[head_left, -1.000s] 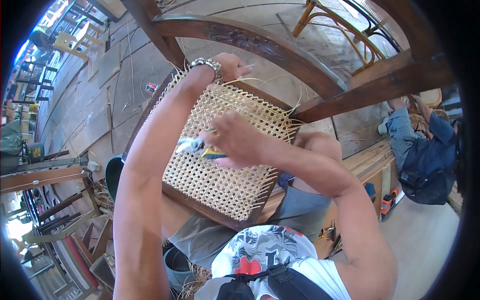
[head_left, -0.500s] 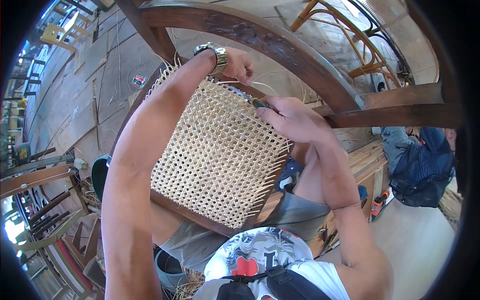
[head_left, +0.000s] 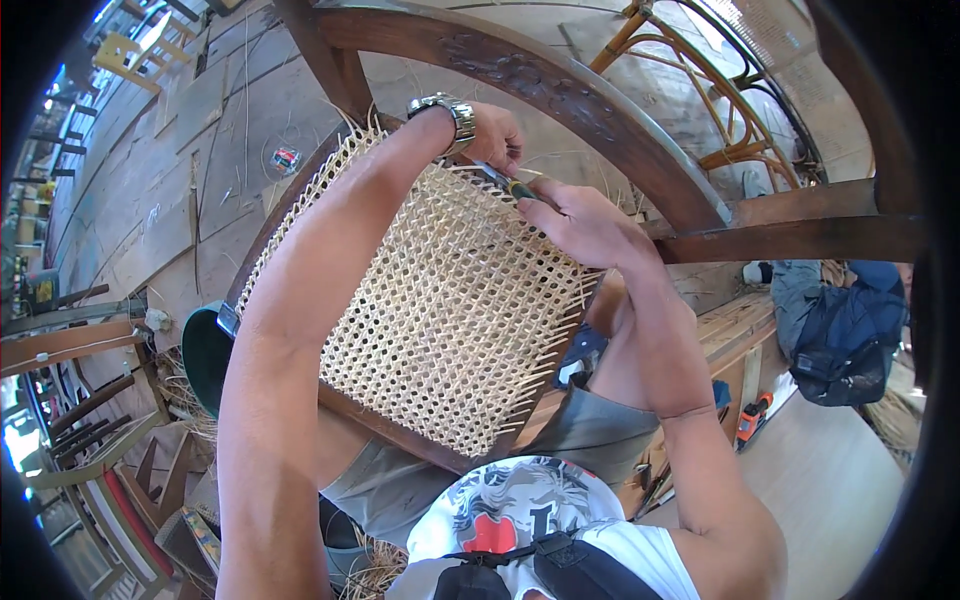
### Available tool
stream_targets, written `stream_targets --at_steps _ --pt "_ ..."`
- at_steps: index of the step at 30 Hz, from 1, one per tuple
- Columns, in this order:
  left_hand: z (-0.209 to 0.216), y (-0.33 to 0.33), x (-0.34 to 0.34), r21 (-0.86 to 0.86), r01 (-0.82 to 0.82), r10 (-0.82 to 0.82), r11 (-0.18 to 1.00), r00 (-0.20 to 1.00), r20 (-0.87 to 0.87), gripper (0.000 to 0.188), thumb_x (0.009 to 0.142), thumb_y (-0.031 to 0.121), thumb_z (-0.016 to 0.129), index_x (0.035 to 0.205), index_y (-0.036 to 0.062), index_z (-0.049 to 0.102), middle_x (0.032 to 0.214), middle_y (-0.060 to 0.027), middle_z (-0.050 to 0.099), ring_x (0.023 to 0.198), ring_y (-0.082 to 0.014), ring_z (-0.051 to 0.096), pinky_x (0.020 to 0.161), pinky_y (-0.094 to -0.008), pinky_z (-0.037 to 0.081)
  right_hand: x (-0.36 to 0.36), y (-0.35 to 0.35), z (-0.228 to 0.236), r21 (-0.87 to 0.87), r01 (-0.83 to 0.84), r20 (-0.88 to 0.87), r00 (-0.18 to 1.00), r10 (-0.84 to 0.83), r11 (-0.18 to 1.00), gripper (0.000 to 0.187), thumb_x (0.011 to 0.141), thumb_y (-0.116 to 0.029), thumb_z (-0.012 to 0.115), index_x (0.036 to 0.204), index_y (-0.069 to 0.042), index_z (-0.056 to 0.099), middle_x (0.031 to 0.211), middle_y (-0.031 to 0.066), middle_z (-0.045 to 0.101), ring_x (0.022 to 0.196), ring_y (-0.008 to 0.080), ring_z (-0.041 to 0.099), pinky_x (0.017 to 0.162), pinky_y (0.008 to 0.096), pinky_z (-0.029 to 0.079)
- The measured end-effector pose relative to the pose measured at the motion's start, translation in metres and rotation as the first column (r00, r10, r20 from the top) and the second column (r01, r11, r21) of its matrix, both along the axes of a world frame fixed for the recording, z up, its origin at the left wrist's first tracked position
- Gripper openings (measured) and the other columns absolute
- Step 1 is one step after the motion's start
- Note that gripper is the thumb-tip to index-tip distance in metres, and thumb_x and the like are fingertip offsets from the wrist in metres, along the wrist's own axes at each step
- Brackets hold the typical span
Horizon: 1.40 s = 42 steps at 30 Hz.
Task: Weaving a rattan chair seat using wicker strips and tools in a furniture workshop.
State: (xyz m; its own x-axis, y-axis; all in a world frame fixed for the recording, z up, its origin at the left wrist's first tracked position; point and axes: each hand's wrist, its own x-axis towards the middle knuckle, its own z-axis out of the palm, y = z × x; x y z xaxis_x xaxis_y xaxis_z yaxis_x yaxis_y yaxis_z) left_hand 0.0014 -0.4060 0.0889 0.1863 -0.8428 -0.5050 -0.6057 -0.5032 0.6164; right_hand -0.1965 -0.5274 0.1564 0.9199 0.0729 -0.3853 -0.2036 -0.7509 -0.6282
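While the right hand (head_left: 590,222) grips a tool (head_left: 517,188) at the far edge of the cane seat (head_left: 440,310) over the lap (head_left: 590,425), the left hand (head_left: 497,135) curls near the tool's tip, hold unclear. Pushed too hard, it might slip into that hand.

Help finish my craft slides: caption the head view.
Right hand holds a tool at the far edge of a woven seat, left hand nearby.

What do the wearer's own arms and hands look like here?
Both hands are ungloved and both forearms bare. Above the left hand is a silver-coloured watch with a metal link band. The right hand has nothing on its wrist; a short white sleeve covers that shoulder.
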Motion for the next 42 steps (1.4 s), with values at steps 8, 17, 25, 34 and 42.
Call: stream_targets --at_steps 8,17,25,34,42 --pt "0.003 0.01 0.001 -0.091 -0.003 0.01 0.996 0.997 0.077 0.024 0.085 0.029 0.073 0.092 0.0065 0.069 0.08 -0.004 0.071 0.073 -0.0149 0.061 0.067 -0.0343 0.048 -0.012 0.02 0.011 0.154 -0.006 0.01 1.0 0.004 0.988 0.043 0.093 -0.033 0.057 0.118 0.002 0.058 0.103 0.0281 0.066 0.101 0.0433 0.063 0.088 0.0478 0.048" --pt "0.026 0.061 -0.012 -0.365 -0.403 0.42 0.839 0.907 -0.035 0.026 0.096 0.028 0.062 0.096 0.002 0.067 0.08 -0.0051 0.072 0.074 -0.0107 0.064 0.067 -0.0308 0.05 -0.053 0.051 -0.028 -0.402 -0.222 0.482 0.773 0.412 0.888 0.056 0.086 -0.04 0.066 0.129 -0.007 0.053 0.114 0.0206 0.054 0.112 0.0381 0.052 0.096 0.0549 0.039" --pt "0.025 0.159 -0.096 -0.335 -0.617 0.631 0.712 0.772 -0.083 0.017 0.096 0.015 0.061 0.102 0.0001 0.068 0.081 -0.0046 0.071 0.074 -0.0095 0.064 0.07 -0.027 0.051 -0.039 0.05 -0.014 -0.157 -0.547 0.61 0.601 0.516 0.823 0.077 0.074 -0.043 0.08 0.137 -0.01 0.052 0.136 0.02 0.047 0.127 0.0389 0.047 0.109 0.0525 0.036" --pt "0.016 0.14 -0.095 -0.494 -0.693 0.808 0.526 0.589 0.034 0.031 0.095 0.033 0.064 0.111 0.0074 0.072 0.092 -0.008 0.073 0.082 -0.0184 0.066 0.077 -0.0319 0.051 0.022 0.042 -0.008 0.017 0.18 0.3 0.937 -0.177 0.984 0.039 0.1 -0.02 0.049 0.132 0.002 0.05 0.095 0.0195 0.071 0.107 0.0386 0.064 0.093 0.046 0.048" --pt "-0.003 0.081 -0.082 -0.413 -0.598 0.723 0.687 0.616 0.311 0.024 0.082 0.027 0.076 0.105 0.0175 0.075 0.095 -0.016 0.063 0.091 -0.0329 0.063 0.078 -0.0437 0.049 0.04 0.037 -0.089 0.258 0.259 0.437 0.828 -0.352 0.931 0.045 0.104 -0.027 0.042 0.137 0.002 0.046 0.108 0.0287 0.067 0.108 0.0438 0.062 0.091 0.0495 0.048"
